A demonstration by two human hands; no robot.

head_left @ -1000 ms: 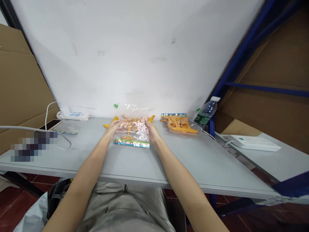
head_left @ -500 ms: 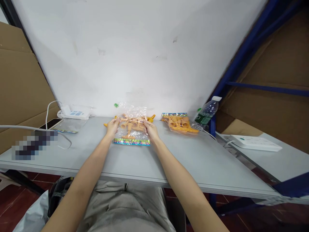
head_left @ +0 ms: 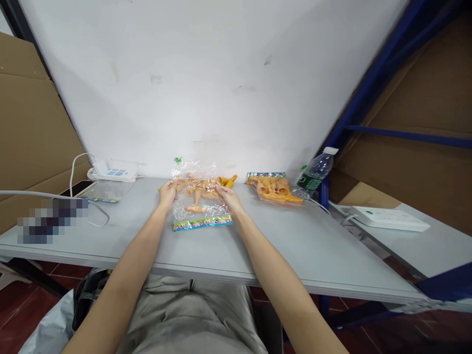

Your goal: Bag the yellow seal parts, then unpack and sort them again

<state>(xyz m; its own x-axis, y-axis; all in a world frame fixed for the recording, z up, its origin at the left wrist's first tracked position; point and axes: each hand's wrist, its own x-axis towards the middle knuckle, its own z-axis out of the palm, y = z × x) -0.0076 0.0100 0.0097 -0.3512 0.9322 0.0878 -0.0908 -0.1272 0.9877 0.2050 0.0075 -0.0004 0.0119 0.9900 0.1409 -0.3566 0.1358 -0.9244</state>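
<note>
A clear plastic bag [head_left: 202, 223] with a colourful printed strip along its near edge is stretched between my hands. Orange plastic pieces show through the film, one of them a trumpet-like piece [head_left: 199, 199]. My left hand [head_left: 168, 194] is closed on the bag's left edge. On the right edge my right hand [head_left: 227, 196] pinches the film between thumb and fingers. Behind the bag, more orange pieces [head_left: 230, 181] lie against the wall, partly hidden. Whether every orange piece seen through the film is inside the bag, I cannot tell.
To the right lies a filled bag of orange pieces [head_left: 275, 189], beside a tilted water bottle [head_left: 317, 169]. At left are a flat clear bag [head_left: 110, 191], a power strip [head_left: 120, 174], a phone [head_left: 79, 189] and a white cable [head_left: 99, 210]. Another power strip [head_left: 391, 218] sits at far right.
The bag's printed strip has moved slightly nearer to me and now slants. Both hands have shifted a little left, and more of the orange pieces behind the bag show at the right.
</note>
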